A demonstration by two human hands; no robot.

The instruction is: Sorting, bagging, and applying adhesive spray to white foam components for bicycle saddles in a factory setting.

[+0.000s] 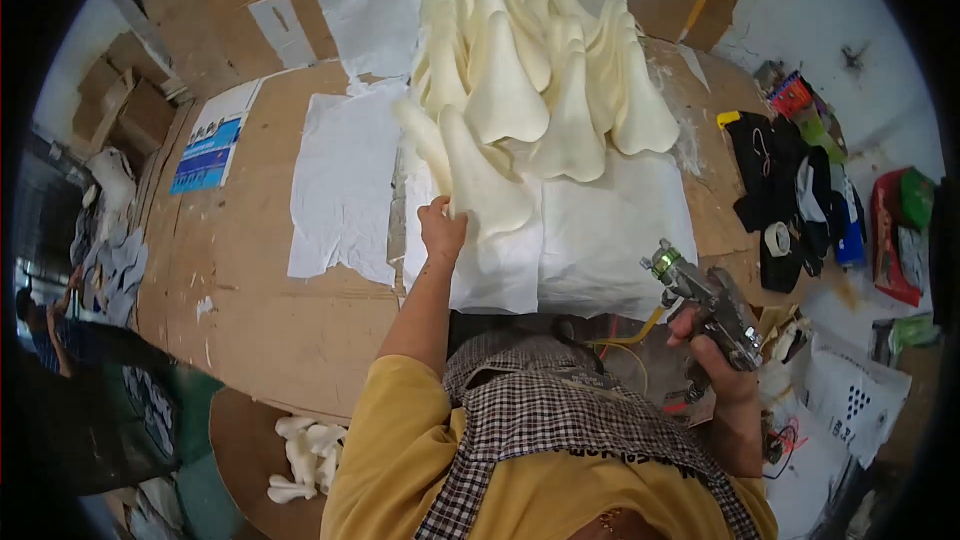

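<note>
The left hand (442,232) pinches the left edge of 1 cream pad (487,190); at right, the right hand (712,358) curls around a spray gun (718,305).

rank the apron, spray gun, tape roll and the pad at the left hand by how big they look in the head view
1. Apron
2. Spray gun and pad: too alike to rank
3. Tape roll, clearly smallest

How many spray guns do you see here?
1: the spray gun held in the right hand, right of the checked apron. Others may be hidden.
</note>
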